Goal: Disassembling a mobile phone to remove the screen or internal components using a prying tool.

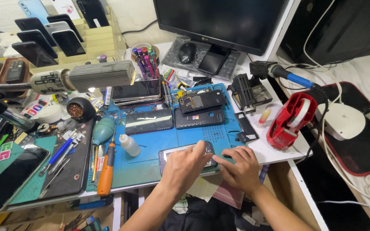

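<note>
A dark phone (pixel 173 152) lies flat at the front edge of the blue work mat (pixel 150 159). My left hand (pixel 186 167) rests on top of it, fingers curled over its right half and pressing down. My right hand (pixel 240 167) sits just to the right, its fingertips against the phone's right end; whether it holds a small tool is hidden. Both forearms come in from the bottom edge.
Farther back on the mat lie two phones (pixel 149 121) and an opened phone back (pixel 201 102). A small white bottle (pixel 129 145), an orange screwdriver (pixel 106 170) and a teal blower (pixel 103 130) lie left. A red tape dispenser (pixel 290 120) and soldering iron stand (pixel 249 92) are right. A monitor (pixel 221 21) stands behind.
</note>
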